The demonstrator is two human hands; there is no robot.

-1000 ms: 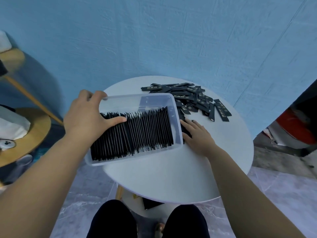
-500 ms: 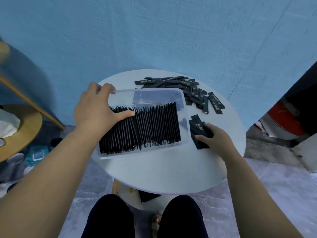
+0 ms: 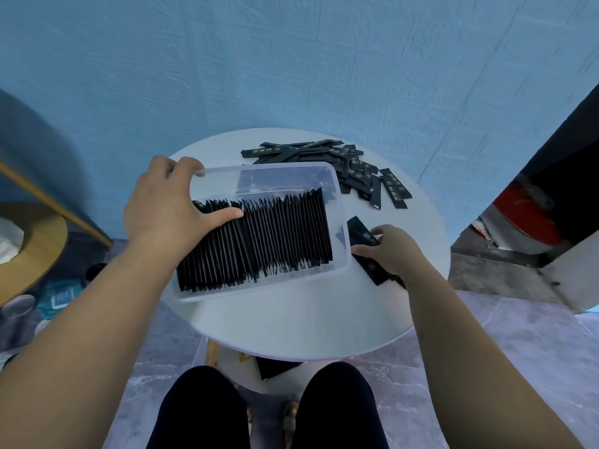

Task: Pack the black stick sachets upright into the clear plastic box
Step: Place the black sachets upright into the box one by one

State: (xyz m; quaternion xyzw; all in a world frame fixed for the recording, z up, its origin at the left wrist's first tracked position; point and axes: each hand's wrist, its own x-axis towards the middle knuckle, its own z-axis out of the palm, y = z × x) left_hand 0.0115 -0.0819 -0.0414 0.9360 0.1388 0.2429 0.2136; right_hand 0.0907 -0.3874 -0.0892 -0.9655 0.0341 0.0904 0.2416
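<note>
Our left fingers [image 3: 181, 164] gripped the box [image 3: 259, 289], thumb bracing the row [image 3: 275, 238]; right fingers [image 3: 378, 229] pinched a bundle [image 3: 358, 230], which is best squared before inserting.

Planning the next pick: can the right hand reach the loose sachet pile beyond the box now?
Probably yes: only bare table lies between the right hand and the loose pile, beside the clear box; but its fingers hold a bundle.

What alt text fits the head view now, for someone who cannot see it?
A person's left hand holds the far left corner of a clear plastic box, thumb on its row of upright black stick sachets, while the right hand grips a bundle of sachets beside the box on a white table. A loose pile of sachets lies behind the box.
</note>
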